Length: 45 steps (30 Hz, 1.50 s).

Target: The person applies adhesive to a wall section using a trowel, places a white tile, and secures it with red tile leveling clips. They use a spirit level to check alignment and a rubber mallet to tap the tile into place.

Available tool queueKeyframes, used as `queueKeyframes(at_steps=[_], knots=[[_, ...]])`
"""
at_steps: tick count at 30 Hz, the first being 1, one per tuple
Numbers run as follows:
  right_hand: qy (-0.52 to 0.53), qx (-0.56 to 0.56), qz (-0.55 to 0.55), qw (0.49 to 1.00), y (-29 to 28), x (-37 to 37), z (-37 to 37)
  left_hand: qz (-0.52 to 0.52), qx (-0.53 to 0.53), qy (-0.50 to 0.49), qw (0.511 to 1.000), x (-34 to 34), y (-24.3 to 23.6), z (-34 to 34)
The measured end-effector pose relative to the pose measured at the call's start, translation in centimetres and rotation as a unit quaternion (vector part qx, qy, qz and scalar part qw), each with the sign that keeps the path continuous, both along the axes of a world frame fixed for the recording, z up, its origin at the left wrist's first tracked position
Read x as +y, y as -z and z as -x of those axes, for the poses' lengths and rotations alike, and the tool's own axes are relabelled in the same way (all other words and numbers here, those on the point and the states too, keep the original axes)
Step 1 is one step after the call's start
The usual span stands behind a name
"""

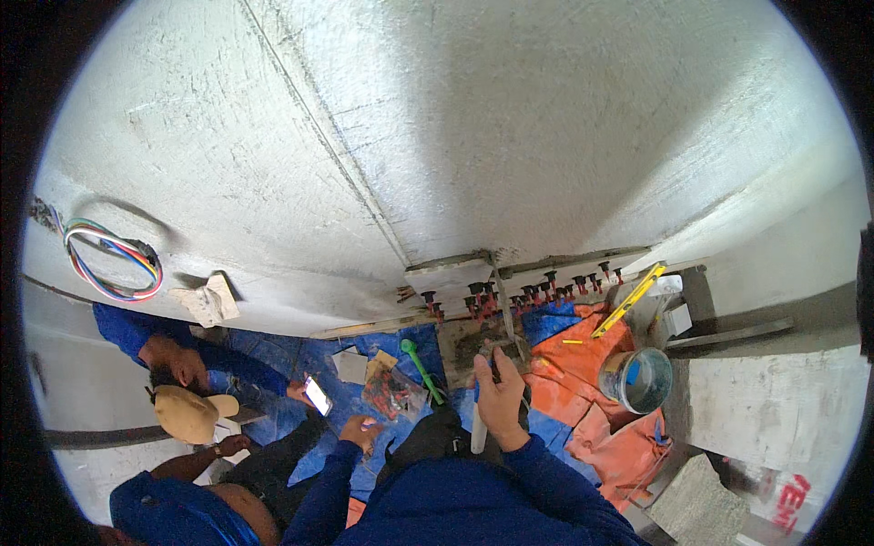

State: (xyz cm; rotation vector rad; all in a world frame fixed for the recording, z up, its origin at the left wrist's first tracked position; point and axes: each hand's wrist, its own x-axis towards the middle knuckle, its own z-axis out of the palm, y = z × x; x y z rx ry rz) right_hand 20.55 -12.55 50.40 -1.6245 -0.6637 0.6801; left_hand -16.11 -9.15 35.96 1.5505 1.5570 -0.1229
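My right hand (500,397), in front of my body, is closed around a hand tool with a dark handle; a pale flat strip (478,431) shows beneath the hand. Its exact kind is hard to make out. Lower left of centre, my left hand (361,434) has loosely bent fingers and no object visible in it. Close to it lies a clear bag (395,393) of red pieces. A green long-handled tool (421,369) rests between my hands. Beyond them, several black-topped red tile-levelling clips (482,298) stand in a row at the wall's foot.
Blue sheeting (264,355) and orange cloth (560,364) cover the floor. A bucket (637,380) and yellow spirit level (630,300) are at right. Left, a person in a tan cap (187,412) is near a lit phone (318,396) in a hand. Coiled wires (111,262) protrude from the wall.
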Motion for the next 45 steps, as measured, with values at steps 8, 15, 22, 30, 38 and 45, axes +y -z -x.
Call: queueKeyframes(at_steps=[8, 15, 22, 30, 38, 45], knots=[[-0.007, -0.161, 0.057, 0.985, -2.4, 0.1, 0.0, -0.002, -0.007, -0.013, 1.000, 4.1, 8.7, 6.3], [-0.024, -0.079, 0.100, 0.992, -7.1, 1.6, 1.2, -0.048, -0.019, 0.047, 0.998, 5.4, 8.4, 4.5], [-0.066, 0.113, 0.122, 0.984, -13.9, 3.8, 4.1, -0.062, -0.016, 0.022, 0.998, 5.3, 9.2, 2.6], [-0.116, 0.187, 0.148, 0.964, -14.9, 3.6, 4.1, -0.064, -0.015, 0.037, 0.997, 2.3, 15.8, 4.8], [-0.267, -0.382, 0.082, 0.881, -10.3, 2.3, -5.6, 0.035, 0.085, -0.009, 0.996, -2.3, 17.7, 7.8], [-0.254, -0.577, -0.056, 0.774, -2.3, 6.0, -11.6, 0.024, 0.086, -0.199, 0.976, -6.7, 11.7, 4.3]])
